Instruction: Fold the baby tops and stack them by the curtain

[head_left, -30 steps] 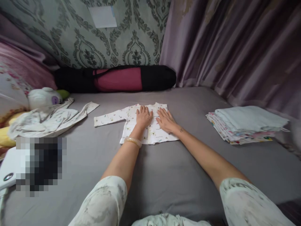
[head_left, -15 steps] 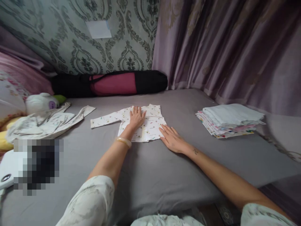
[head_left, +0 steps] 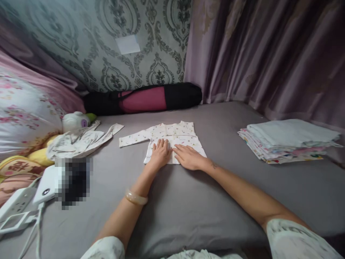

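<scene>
A small white printed baby top [head_left: 172,135] lies flat on the grey bed sheet [head_left: 188,201], its left sleeve stretched out to the left. My left hand [head_left: 160,154] lies flat on the lower hem of the top, fingers stretched out and open. My right hand [head_left: 187,157] rests beside it on the same hem, also flat with fingers extended. A pale bangle [head_left: 136,198] sits on my left wrist. Neither hand grips anything.
A stack of folded cloths [head_left: 289,141] sits at the right. A crumpled pale garment [head_left: 81,141] and a white plush toy [head_left: 74,121] lie at the left by floral pillows [head_left: 24,115]. A black and pink roll bag [head_left: 145,99] lies along the wall. White devices with cables [head_left: 24,201] sit near left.
Both hands have slid down from the chest of the top to its lower hem. The right hand had moved off onto the sheet and is back on the fabric.
</scene>
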The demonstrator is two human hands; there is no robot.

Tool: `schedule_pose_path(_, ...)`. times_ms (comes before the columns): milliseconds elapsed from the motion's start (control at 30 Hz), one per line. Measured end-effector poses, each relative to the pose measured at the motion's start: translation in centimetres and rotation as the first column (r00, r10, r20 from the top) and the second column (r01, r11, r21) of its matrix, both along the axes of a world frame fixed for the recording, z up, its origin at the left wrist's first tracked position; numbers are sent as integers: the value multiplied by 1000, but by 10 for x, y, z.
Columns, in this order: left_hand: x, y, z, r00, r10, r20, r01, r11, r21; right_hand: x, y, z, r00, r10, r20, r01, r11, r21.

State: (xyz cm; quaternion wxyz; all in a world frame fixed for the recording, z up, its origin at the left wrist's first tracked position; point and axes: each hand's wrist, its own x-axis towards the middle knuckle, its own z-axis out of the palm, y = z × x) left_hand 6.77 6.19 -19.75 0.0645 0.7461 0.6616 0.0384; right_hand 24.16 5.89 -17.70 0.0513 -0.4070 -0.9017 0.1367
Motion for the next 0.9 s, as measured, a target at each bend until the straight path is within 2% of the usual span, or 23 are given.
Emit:
schedule_pose_path(67,-3,-2,-3,998,67,7,-67,998,-4,-1,19,6,998,-56,-27,57,998,20)
schedule_pose_path(100,-3,-3,-5,996,91,10,-91,996,-8,-3,30,7,991,-123,-42,126,991,55)
schedule_pose_path(167,-2,-4,-6,993,115,16,-115,993,-11,-5,54,6,961,-274,-50,278,953,121)
schedule_pose_path(233,0,-5,-6,993,120,20,-119,993,-9,-7,76,-1,922,-386,-25,386,913,132)
schedule_pose_path(433,2,-8,-8,987,162,14,-162,987,8,0,113,-30,860,-508,50,499,858,120)
schedule_pose_path(567,4,-7,-8,986,165,26,-166,985,35,0,118,-31,847,-519,116,509,854,106)
schedule_pose_path(667,2,-6,-3,975,216,47,-220,966,139,-13,119,-23,836,-533,126,521,845,121)
schedule_pose_path(767,-5,-6,2,951,303,65,-309,917,253,-40,114,-18,909,-411,75,401,908,118)
schedule_pose_path(833,-13,-7,3,937,346,56,-347,896,277,-59,110,-19,950,-308,46,304,949,82)
schedule_pose_path(900,-20,-7,2,926,375,49,-374,888,268,-72,106,-21,962,-270,35,268,962,51)
